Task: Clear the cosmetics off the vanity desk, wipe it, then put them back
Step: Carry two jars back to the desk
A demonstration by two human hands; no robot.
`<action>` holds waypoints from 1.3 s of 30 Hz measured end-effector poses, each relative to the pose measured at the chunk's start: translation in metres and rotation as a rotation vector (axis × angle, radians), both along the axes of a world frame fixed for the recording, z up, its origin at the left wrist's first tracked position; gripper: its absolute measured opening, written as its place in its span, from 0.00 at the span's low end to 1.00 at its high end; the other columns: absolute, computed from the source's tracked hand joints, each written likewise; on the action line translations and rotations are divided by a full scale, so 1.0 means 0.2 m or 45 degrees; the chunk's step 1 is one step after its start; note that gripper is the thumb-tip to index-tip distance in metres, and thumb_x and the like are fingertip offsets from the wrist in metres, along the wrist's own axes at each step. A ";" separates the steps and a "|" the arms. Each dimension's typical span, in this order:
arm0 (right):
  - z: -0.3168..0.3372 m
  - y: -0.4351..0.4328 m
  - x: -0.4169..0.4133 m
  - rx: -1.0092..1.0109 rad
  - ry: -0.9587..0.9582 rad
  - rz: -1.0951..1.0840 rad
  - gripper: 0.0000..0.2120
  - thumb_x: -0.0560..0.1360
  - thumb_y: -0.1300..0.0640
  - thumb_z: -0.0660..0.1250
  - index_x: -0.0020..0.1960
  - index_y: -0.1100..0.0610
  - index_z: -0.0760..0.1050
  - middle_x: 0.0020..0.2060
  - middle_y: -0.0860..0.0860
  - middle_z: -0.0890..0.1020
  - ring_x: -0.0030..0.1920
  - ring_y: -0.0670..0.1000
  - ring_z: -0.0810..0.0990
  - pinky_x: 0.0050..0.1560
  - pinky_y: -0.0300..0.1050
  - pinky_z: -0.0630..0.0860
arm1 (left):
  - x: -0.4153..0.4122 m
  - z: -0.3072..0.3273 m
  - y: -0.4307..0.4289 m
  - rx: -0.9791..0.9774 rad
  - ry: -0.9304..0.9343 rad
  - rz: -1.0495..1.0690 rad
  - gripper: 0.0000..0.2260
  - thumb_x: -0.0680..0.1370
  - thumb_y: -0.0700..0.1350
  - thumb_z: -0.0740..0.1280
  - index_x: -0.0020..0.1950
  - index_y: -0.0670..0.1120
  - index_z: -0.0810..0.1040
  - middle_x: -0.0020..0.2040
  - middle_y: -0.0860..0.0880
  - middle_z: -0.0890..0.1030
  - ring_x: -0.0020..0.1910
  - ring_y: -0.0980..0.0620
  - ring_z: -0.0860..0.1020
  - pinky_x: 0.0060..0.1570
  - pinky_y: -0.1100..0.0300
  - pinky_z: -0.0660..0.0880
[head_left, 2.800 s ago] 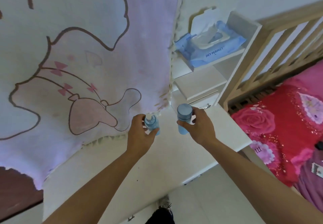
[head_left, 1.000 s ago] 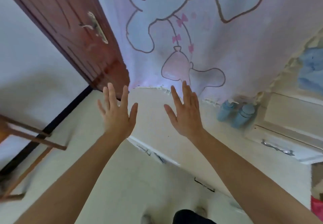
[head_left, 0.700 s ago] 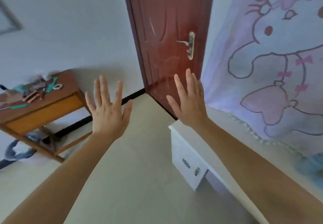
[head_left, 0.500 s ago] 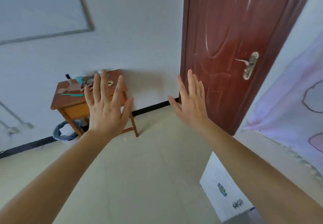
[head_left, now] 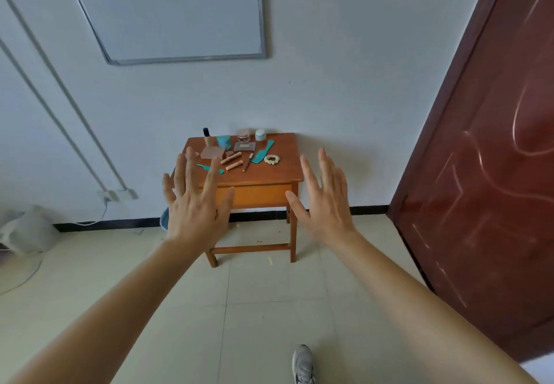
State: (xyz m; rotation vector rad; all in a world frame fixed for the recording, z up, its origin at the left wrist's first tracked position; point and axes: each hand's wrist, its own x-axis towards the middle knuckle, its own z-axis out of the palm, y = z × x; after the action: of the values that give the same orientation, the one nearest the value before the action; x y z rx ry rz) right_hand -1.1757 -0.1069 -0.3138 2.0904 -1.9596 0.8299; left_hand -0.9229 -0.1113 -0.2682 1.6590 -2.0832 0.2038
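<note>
A small wooden table [head_left: 269, 173] stands against the far wall with several cosmetics on it: a teal comb [head_left: 262, 152], a teal cup [head_left: 223, 141], a dark-capped bottle [head_left: 206, 137], small jars [head_left: 260, 135], a compact [head_left: 245, 146], slim tubes [head_left: 231, 158] and a scrunchie [head_left: 271, 159]. My left hand [head_left: 196, 203] and my right hand [head_left: 323, 200] are raised in front of me, fingers spread, holding nothing. The left hand overlaps the table's left edge in the view. The vanity desk is out of view.
A dark red door [head_left: 485, 173] stands open at the right. A whiteboard [head_left: 177, 11] hangs on the wall above the table. A grey bag [head_left: 27, 227] and cables lie at the left by the wall. Tiled floor lies between me and the table.
I set two blue bottles on the vanity desk, let them go, and turned left. The view swung past the door to the wooden table. Both hands stay spread and empty.
</note>
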 end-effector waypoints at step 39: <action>-0.64 -3.53 0.15 0.710 -0.035 -0.027 0.24 0.80 0.48 0.63 0.73 0.51 0.63 0.73 0.52 0.66 0.74 0.53 0.64 0.70 0.48 0.66 | 0.02 -0.83 -3.72 0.795 -0.091 -0.156 0.34 0.79 0.60 0.62 0.78 0.56 0.47 0.80 0.49 0.44 0.79 0.43 0.46 0.73 0.40 0.52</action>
State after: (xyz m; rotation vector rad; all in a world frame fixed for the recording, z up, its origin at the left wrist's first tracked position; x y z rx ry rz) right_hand -1.1457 -0.8132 -0.4428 2.3288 -2.4366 0.3243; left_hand -0.9198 -0.8560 -0.4346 1.8582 -2.4519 -0.4829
